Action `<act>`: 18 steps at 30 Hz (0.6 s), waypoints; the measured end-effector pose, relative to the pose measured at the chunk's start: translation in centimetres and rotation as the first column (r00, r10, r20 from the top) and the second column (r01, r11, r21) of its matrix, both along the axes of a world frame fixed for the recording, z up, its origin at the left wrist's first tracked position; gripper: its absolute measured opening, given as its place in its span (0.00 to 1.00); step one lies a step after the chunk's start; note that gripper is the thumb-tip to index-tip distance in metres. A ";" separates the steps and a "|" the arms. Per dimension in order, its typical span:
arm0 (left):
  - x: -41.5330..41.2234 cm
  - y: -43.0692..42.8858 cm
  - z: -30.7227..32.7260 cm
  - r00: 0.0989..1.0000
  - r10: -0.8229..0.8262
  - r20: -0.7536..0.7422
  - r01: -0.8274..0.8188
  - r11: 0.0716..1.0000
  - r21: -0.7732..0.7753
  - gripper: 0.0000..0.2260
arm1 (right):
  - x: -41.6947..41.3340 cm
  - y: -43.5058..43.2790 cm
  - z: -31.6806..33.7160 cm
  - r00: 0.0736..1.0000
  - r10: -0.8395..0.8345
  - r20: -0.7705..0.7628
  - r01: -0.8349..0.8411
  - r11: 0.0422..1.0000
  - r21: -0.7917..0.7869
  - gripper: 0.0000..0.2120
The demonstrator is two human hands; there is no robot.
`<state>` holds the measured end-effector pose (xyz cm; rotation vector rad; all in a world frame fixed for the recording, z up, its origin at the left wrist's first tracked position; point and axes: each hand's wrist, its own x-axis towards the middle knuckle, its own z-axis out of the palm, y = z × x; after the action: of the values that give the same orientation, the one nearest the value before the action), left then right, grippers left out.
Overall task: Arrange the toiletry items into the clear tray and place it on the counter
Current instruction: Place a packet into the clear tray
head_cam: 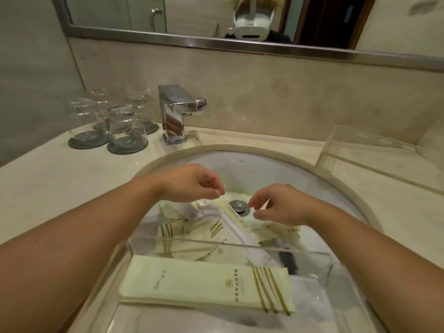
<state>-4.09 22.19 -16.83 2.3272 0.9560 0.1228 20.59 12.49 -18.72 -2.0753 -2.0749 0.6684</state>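
My left grip (192,186) and right grip (283,205) hang released either side of the drain (239,205). Loose packets (192,233) lie just nearer than the drain; the clear tray (312,253), nearer still, holds one long packet (206,282). Faucet (173,116) and glasses (127,131) stand beyond.

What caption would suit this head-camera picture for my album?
A person's left hand and right hand hover over toiletry packets in the sink, beyond a clear tray holding one long packet.

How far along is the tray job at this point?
Done: one long packet lies in the clear tray. In hand: nothing; left hand and right hand hover over loose packets in the sink. Left: those packets, then moving the tray to the counter.
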 end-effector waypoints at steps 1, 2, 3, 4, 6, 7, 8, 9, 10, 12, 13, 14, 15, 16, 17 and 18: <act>0.5 0.7 -0.2 1.000 -0.015 -0.022 0.015 1.000 0.003 0.06 | -0.3 0.7 -0.2 1.000 0.022 0.013 -0.022 1.000 -0.022 0.14; 1.0 1.2 -0.4 0.999 -0.027 -0.044 0.027 1.000 0.000 0.07 | -0.5 1.3 -0.3 0.999 0.044 0.022 -0.043 0.998 -0.055 0.16; 1.4 1.7 -0.7 0.997 -0.043 -0.069 0.042 0.999 -0.005 0.07 | -0.7 1.8 -0.5 0.998 0.063 0.024 -0.061 0.993 -0.097 0.19; 1.8 2.2 -0.9 0.993 -0.061 -0.103 0.060 0.998 -0.007 0.07 | -0.8 2.1 -0.7 0.997 0.075 0.022 -0.071 0.986 -0.148 0.21; 2.6 3.0 -1.4 0.983 -0.092 -0.161 0.092 0.996 -0.009 0.08 | -0.6 2.3 -0.8 0.996 0.079 0.031 -0.069 0.967 -0.244 0.24; 3.0 3.3 -1.6 0.976 -0.107 -0.189 0.108 0.994 -0.007 0.08 | -0.4 2.3 -0.7 0.996 0.077 0.043 -0.062 0.959 -0.277 0.25; 3.4 3.5 -1.7 0.967 -0.126 -0.219 0.127 0.992 -0.010 0.09 | -0.3 2.3 -0.5 0.996 0.075 0.053 -0.056 0.953 -0.297 0.25; 3.8 3.7 -1.9 0.958 -0.145 -0.248 0.145 0.989 -0.020 0.10 | -0.2 2.2 -0.4 0.995 0.078 0.058 -0.056 0.950 -0.307 0.25; 4.2 3.9 -2.0 0.948 -0.168 -0.269 0.165 0.986 -0.033 0.11 | -0.1 2.1 -0.3 0.995 0.084 0.061 -0.061 0.948 -0.312 0.25; 4.9 4.3 -2.4 0.932 -0.210 -0.297 0.203 0.978 -0.055 0.12 | -0.4 2.0 -0.3 0.993 0.095 0.066 -0.069 0.944 -0.322 0.24; 5.2 4.5 -2.6 0.925 -0.227 -0.304 0.218 0.974 -0.064 0.12 | -0.6 2.0 -0.4 0.992 0.100 0.071 -0.071 0.942 -0.327 0.23; 5.5 4.6 -2.7 0.919 -0.245 -0.308 0.233 0.969 -0.076 0.13 | -0.7 2.0 -0.5 0.992 0.103 0.077 -0.072 0.942 -0.329 0.22; 5.8 4.7 -2.8 0.912 -0.263 -0.316 0.246 0.965 -0.094 0.13 | -0.7 1.9 -0.6 0.991 0.104 0.081 -0.072 0.942 -0.329 0.21; 5.9 4.8 -3.0 0.903 -0.276 -0.329 0.253 0.961 -0.112 0.14 | -0.8 1.9 -0.7 0.991 0.105 0.084 -0.072 0.941 -0.330 0.20; 6.0 4.9 -3.1 0.891 -0.285 -0.353 0.258 0.958 -0.123 0.15 | -0.9 1.9 -0.7 0.990 0.108 0.089 -0.073 0.941 -0.331 0.19; 6.0 5.0 -3.3 0.879 -0.290 -0.378 0.262 0.957 -0.124 0.16 | -0.9 1.9 -0.7 0.989 0.112 0.095 -0.075 0.939 -0.335 0.18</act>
<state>1.94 27.15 -20.08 2.4413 0.7788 -0.5070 19.69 14.41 -19.37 -2.2405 -2.2687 0.9989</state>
